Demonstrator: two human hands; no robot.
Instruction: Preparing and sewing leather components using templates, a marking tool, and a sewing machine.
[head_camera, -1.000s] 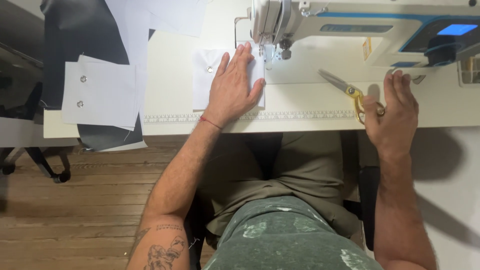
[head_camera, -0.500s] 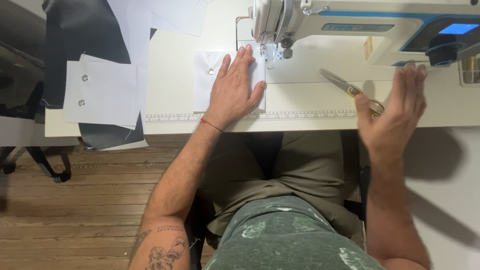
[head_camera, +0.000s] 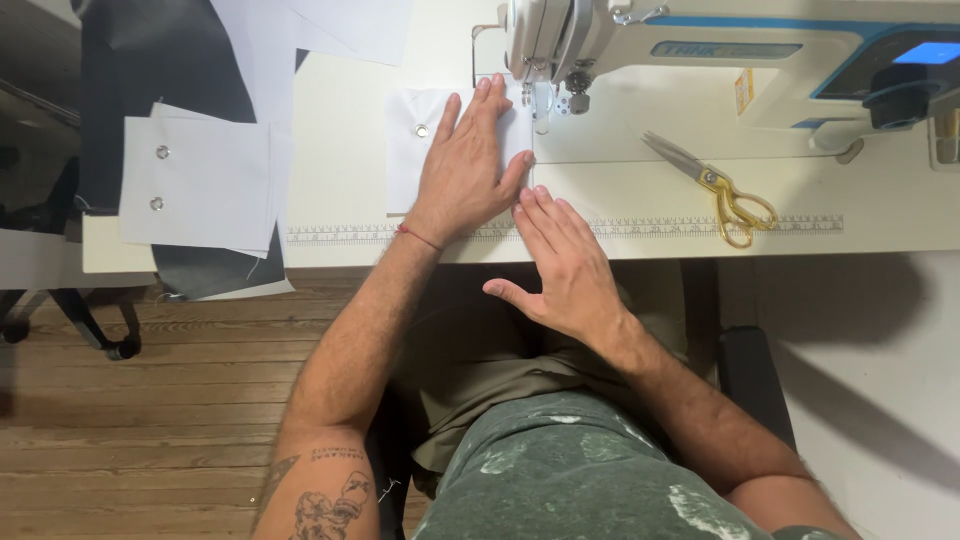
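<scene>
Head view is showing the left hand (head_camera: 470, 165) lying flat, fingers spread, pressing a white fabric piece (head_camera: 420, 150) whose eyelet is peeking out just left of the fingers. Fingertips are reaching the sewing machine (head_camera: 700, 50) needle area. The right hand (head_camera: 565, 265), fingers loosely together and holding nothing, is resting at the table edge (head_camera: 650, 245) just right of the fabric. Scissors (head_camera: 715, 185) are lying well apart rightward, bare tabletop between.

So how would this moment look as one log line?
left hand: flat on white cloth by sewing machine | right hand: open at table edge | scissors: lying apart
</scene>
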